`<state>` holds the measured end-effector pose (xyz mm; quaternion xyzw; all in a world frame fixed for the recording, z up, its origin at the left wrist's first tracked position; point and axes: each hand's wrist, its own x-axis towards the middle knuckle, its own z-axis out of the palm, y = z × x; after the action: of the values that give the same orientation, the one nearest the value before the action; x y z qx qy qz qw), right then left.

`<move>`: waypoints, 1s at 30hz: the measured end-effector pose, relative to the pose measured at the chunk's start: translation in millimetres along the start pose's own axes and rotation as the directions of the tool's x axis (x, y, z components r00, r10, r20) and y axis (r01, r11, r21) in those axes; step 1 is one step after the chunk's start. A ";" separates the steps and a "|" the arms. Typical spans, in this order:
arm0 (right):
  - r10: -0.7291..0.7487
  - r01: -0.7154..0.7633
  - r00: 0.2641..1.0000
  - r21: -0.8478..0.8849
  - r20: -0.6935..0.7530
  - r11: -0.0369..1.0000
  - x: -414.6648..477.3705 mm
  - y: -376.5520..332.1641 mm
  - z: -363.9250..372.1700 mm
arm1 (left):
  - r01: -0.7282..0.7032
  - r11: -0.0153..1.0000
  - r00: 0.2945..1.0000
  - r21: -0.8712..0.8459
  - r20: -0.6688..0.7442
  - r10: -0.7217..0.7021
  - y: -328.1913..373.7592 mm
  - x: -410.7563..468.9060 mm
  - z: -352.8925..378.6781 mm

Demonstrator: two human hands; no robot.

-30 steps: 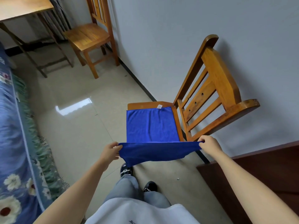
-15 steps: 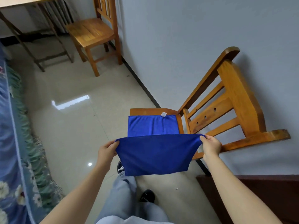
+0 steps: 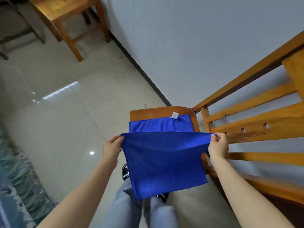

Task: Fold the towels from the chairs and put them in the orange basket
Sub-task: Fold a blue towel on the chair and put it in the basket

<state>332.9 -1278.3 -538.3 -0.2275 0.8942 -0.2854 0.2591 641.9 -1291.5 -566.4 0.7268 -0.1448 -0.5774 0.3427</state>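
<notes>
Beside the wooden chair [image 3: 153, 111] | left hand [image 3: 112, 146] and right hand [image 3: 218, 146] are pinching the blue towel [image 3: 164, 162] at its sides | near part is hanging, far end lying on seat

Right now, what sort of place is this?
Probably a room in a home: a wooden chair and a second chair along a plain wall, a glossy tiled floor, and patterned fabric, perhaps a bed or sofa cover, at the left edge.

Glossy tile floor [image 3: 57, 129]; grey wall [image 3: 181, 46]; teal patterned fabric [image 3: 16, 178] at left.
</notes>
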 end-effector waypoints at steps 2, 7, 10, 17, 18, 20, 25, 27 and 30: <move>-0.005 0.005 1.000 -0.029 0.013 1.000 16.6 7.0 20.3 | 0.010 1.000 1.000 0.015 0.000 -0.010 -4.4 22.0 7.7; -0.057 0.062 0.996 -0.077 0.067 0.995 65.0 22.6 68.1 | 0.008 1.000 0.998 0.016 -0.063 -0.007 -21.8 75.5 22.6; -0.105 0.117 0.989 -0.112 0.106 0.987 89.5 20.9 92.2 | 0.004 1.000 0.995 0.020 -0.097 -0.002 -32.7 99.4 30.6; -0.199 0.235 0.964 -0.211 0.179 0.949 137.4 17.6 131.2 | 0.004 0.998 0.986 0.058 -0.168 0.006 -42.2 143.1 53.4; -0.205 0.245 0.961 -0.226 0.186 0.943 141.9 18.8 136.6 | 0.006 0.998 0.985 0.064 -0.171 0.005 -43.7 148.5 56.2; -0.215 0.261 0.957 -0.260 0.195 0.930 149.5 23.3 146.6 | 0.021 0.996 0.982 0.085 -0.189 -0.005 -46.4 159.3 59.7; -0.186 0.258 0.957 -0.359 0.224 0.897 161.3 37.8 163.5 | 0.065 0.987 0.976 0.146 -0.213 -0.033 -53.1 178.6 60.3; -0.181 0.260 0.956 -0.384 0.231 0.886 164.7 41.9 166.6 | 0.083 0.983 0.976 0.165 -0.215 -0.047 -54.8 183.7 59.4; -0.180 0.266 0.955 -0.407 0.236 0.874 168.4 45.6 169.7 | 0.108 0.977 0.976 0.184 -0.209 -0.068 -54.7 189.0 58.7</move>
<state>293.4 -1404.9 -742.4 -0.4079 0.8737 -0.0838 0.2515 631.7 -1385.9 -748.4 0.8172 -0.1324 -0.4986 0.2571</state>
